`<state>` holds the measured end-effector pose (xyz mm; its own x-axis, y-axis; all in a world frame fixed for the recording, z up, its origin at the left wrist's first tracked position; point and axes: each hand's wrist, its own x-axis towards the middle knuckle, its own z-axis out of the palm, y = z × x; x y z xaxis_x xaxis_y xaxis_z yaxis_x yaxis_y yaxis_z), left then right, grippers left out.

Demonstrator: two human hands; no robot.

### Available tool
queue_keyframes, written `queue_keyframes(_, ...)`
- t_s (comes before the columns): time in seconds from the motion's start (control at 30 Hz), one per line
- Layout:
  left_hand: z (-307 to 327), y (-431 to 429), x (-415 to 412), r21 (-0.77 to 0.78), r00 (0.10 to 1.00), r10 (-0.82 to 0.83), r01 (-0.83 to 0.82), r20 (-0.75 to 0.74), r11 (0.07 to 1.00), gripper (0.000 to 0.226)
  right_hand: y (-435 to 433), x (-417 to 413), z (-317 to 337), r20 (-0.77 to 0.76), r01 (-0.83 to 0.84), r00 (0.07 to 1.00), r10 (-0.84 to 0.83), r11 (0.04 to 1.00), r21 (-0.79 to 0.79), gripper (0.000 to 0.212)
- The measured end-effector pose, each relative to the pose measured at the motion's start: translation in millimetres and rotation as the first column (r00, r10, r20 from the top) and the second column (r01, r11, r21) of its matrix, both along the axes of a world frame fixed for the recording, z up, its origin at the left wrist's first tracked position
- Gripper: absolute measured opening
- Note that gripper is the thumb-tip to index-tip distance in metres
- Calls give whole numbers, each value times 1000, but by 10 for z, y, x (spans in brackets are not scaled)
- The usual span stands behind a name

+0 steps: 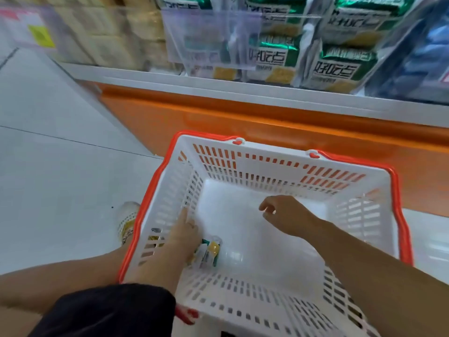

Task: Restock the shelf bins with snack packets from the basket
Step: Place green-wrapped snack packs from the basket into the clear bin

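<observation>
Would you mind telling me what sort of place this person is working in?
Most likely a shop aisle, perhaps a small supermarket: clear shelf bins hold stacked green-and-white snack packets above an orange shelf base, and a white shopping basket with orange handles stands in front.

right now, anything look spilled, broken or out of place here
Nothing stands out. The basket sits upright and looks intact; a few small snack packets lie on its floor beside the left hand. No spill shows.
</observation>
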<state>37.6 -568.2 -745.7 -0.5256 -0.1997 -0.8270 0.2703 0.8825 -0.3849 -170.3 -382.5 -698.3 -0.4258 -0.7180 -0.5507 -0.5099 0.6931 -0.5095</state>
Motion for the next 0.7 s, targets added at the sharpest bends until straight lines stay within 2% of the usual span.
queue_keyframes(0.17,-133,49,-16,14,1000,6,-6,-12,1000,50,-1,7,-36,41,-10,999,9,999,30,23)
queue_keyframes(0.3,-13,89,-75,-5,999,33,-33,-13,999,45,-58,18,81,13,-33,999,33,999,14,23)
queue_keyframes(0.37,219,118,-212,49,984,170,-167,-61,985,45,-96,46,191,-8,-55,998,55,998,-2,23)
queue_keyframes(0.43,515,127,-380,228,890,423,-382,-170,896,48,-140,84,337,-42,-81,996,80,996,-26,25)
queue_keyframes(0.47,677,123,-453,372,787,586,-495,-190,785,54,-164,103,430,-58,-91,994,89,995,-39,26)
queue_keyframes(0.5,838,101,-511,517,662,734,-581,-147,628,61,-189,115,542,-72,-101,993,97,993,-52,28)
queue_keyframes(0.57,1188,60,-580,705,421,907,-649,20,286,70,-231,123,809,-87,-133,988,126,988,-78,37)
queue_keyframes(0.63,1500,29,-595,793,199,955,-607,221,-57,62,-267,115,1126,-132,-249,963,236,964,-88,57)
queue_keyframes(0.7,1747,40,-592,800,39,908,-489,418,-348,45,-242,105,1483,-253,-386,900,355,919,-82,73)
